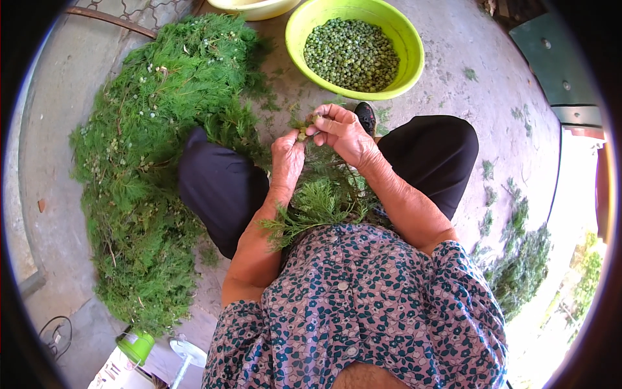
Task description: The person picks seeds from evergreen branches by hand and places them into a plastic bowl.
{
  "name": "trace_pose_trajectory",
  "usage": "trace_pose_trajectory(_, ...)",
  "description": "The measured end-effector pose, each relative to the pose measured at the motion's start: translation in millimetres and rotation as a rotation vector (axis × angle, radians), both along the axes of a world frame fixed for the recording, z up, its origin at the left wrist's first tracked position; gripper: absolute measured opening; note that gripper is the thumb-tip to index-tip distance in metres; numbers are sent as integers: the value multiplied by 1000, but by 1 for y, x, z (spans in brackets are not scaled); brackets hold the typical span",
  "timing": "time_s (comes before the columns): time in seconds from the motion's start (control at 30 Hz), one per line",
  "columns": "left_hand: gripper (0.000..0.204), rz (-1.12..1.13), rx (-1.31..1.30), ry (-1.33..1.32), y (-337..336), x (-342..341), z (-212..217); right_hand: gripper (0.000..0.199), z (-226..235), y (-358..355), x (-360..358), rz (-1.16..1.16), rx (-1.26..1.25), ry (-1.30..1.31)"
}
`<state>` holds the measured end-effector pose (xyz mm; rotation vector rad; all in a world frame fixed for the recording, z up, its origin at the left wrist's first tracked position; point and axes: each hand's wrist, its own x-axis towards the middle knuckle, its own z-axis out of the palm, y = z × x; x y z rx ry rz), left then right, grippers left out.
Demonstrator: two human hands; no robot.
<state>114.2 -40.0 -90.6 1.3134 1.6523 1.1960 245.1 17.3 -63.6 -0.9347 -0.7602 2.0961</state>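
Between my knees, my left hand point(287, 159) is closed around a leafy evergreen branch point(316, 202), whose fronds spread over my lap. My right hand point(348, 135) meets it at the fingertips, pinching at small greenish cones point(302, 134) on the branch; the fingers partly hide them. Just beyond my hands stands a yellow-green basin point(414, 70), holding many small round green cones point(350, 55). To the left lies a large heap of cut evergreen branches point(149, 162), some bearing pale cones.
A pale basin point(256, 9) sits at the far edge. Loose sprigs point(518, 259) lie on the floor to the right, near a dark green panel point(547, 58). At the lower left are a bright green container point(136, 347) and a white round-topped object point(188, 352).
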Motion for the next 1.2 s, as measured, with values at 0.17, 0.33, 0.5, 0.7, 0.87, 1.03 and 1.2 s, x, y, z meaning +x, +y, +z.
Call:
trace_pose_trajectory(0.17,10,-57,-64,108,-1,-1,2,19,-12,2,9,124,337,-306)
trace_pose_trajectory(0.33,14,-79,-28,77,-3,-5,-9,27,-11,-3,-1,98,881,-712)
trace_pose_trajectory(0.5,5,-55,-44,83,-2,-1,-2,23,-10,-4,2,68,871,-710)
trace_pose_trajectory(0.7,5,-142,17,127,-3,-6,-13,12,-13,-3,2,114,399,-486)
trace_pose_trajectory(0.87,8,-167,-43,34,-1,-6,-8,10,-19,1,17,90,17,-104)
trace_pose_trajectory(1.03,14,-105,-125,44,1,-5,-6,15,-2,0,26,74,-98,156)
trace_pose_trajectory(1.2,10,-80,22,206,0,-1,-2,15,-1,-9,12,194,216,-299)
